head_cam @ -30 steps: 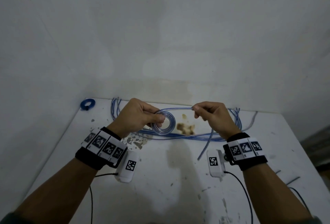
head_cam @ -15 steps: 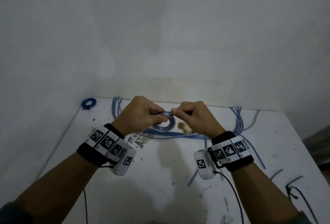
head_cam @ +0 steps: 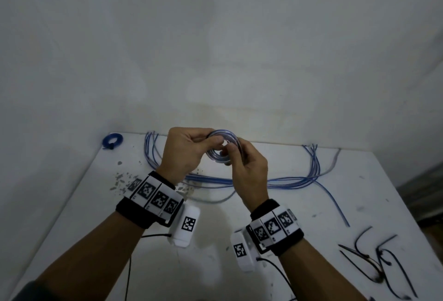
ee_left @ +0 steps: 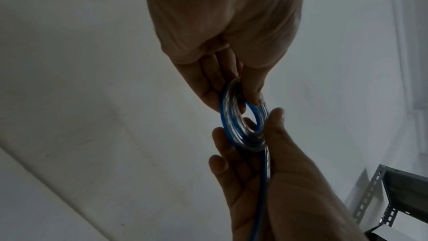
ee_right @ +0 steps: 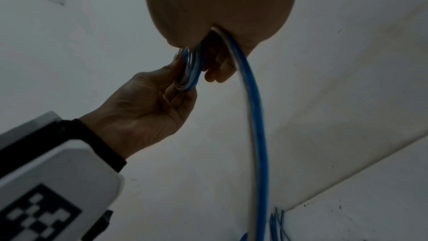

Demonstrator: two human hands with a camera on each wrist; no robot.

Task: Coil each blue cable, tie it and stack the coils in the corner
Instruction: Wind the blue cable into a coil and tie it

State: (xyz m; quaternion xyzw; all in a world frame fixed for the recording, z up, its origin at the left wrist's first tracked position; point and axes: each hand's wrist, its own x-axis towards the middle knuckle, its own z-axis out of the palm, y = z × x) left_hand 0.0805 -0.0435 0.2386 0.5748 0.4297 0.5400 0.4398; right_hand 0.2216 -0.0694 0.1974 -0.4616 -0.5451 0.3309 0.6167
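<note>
My right hand (head_cam: 248, 171) has closed in on the coil (head_cam: 221, 148), pinching it opposite my left hand (head_cam: 185, 149), which also pinches it; another wrap laid, tail still loose.

Your left hand (head_cam: 185, 150) and right hand (head_cam: 247, 171) meet above the table (head_cam: 215, 264), the coil (head_cam: 221, 148) between them; loose cables (head_cam: 251, 182) lie behind along the wall; a finished coil (head_cam: 112, 140) sits in the far-left corner; ties (head_cam: 381, 267) lie near right.
</note>
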